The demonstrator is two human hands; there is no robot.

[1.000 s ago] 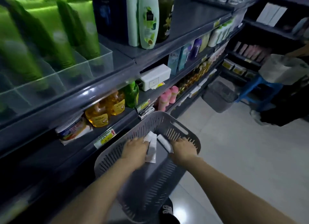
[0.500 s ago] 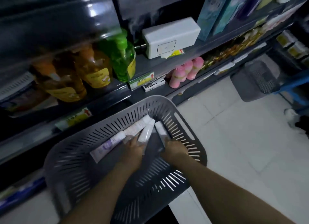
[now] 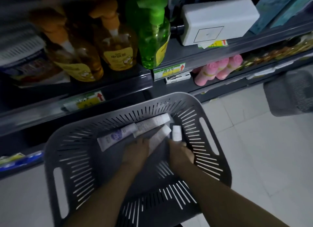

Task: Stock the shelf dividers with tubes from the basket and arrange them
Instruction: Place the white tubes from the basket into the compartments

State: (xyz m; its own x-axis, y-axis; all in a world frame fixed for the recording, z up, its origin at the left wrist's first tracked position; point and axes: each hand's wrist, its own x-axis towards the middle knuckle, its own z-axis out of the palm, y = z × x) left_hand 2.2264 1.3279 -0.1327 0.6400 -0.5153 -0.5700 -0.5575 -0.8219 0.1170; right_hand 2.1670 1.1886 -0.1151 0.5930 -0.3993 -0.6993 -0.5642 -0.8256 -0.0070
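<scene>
We record the pick-up step: inside the grey slotted plastic basket (image 3: pixel 55 152) the left hand (image 3: pixel 135 153) seems curled round a white squeeze tube (image 3: pixel 160 137), others lying just beyond it, while the blurred right hand (image 3: pixel 181 156) beside it we cannot judge; next, a firm lift toward the unseen shelf dividers.

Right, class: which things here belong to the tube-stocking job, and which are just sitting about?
Job: grey basket, white tubes in it, left hand, right hand.

Sitting about: orange pump bottles, green pump bottle, white box, pink bottles, second basket on the floor.
</scene>
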